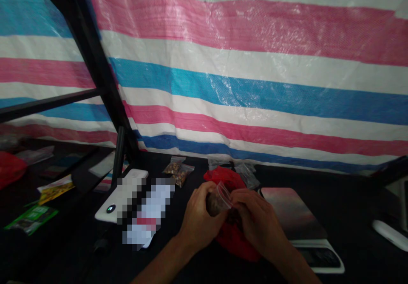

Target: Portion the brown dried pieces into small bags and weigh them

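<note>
A small clear zip bag (219, 200) with brownish contents is held between my two hands, above a red plastic bag (237, 242). My left hand (201, 212) wraps round the zip bag's body from the left. At its top edge, the fingers of my right hand (255, 214) pinch the clear plastic. The red bag lies spread on the black table beneath, with dark contents partly visible between the hands. Just right of my right hand is a kitchen scale (293, 214) with a shiny plate and a dark display.
Two filled zip bags (182, 175) lie behind my left hand. Clear bags (247, 174) rest near the striped sheet (255, 127). A white device (106, 205) and a blurred-out item (149, 214) lie left. Black frame bars (95, 63) stand left, beyond them a green packet (33, 219).
</note>
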Demonstrator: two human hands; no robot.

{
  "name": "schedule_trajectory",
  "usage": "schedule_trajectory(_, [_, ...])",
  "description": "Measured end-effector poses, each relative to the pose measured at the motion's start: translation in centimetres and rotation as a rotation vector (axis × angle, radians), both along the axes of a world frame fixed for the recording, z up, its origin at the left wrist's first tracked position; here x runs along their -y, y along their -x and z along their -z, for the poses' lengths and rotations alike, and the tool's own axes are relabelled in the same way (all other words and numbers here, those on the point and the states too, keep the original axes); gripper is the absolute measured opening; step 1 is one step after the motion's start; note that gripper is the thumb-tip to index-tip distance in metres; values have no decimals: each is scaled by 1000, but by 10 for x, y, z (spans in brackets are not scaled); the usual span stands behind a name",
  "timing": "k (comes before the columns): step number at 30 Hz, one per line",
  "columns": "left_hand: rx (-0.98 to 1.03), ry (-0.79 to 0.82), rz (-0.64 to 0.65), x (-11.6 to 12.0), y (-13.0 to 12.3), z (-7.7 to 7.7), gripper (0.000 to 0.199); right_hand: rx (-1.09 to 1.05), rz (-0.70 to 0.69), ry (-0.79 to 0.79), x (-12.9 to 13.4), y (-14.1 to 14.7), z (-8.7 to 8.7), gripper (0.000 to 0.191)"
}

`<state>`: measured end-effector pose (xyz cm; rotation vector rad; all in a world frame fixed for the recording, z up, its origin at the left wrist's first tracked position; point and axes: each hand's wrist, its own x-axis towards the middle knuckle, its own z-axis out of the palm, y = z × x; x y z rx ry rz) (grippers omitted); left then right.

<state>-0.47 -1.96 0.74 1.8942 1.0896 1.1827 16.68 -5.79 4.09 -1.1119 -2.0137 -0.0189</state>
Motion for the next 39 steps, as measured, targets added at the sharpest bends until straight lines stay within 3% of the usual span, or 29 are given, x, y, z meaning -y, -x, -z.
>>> schedule_trajectory(4, [30, 0, 31, -1, 0, -1, 26, -136, 84, 4, 1, -1, 2, 18])
schedule_trajectory(11, [-221, -218, 32, -7, 7, -7, 15, -123, 166, 23, -2, -22, -9, 20])
schedule_trajectory(14, [-332, -219, -14, -10, 9, -7, 17, 25, 132, 187, -4, -30, -11, 18])
schedule_trajectory(17, [-412, -217, -20, -12, 9, -5, 14, 124, 93, 402, -5, -31, -6, 42])
schedule_trajectory(19, [-452, -208, -17, -14, 8, -3, 10, 124, 97, 464, -6, -28, -1, 52])
schedule_trajectory(24, [-533, -235, -2, -16, 9, -2, 7, 144, 110, 434, -9, -26, 3, 38])
schedule_trajectory(32, [-588, -237, -16, -15, 9, -2, 8, 198, 82, 389, -7, -29, -2, 45])
schedule_trajectory(39, [-452, -205, -7, -16, 8, -2, 11, 181, 43, 412, -6, -29, -6, 47])
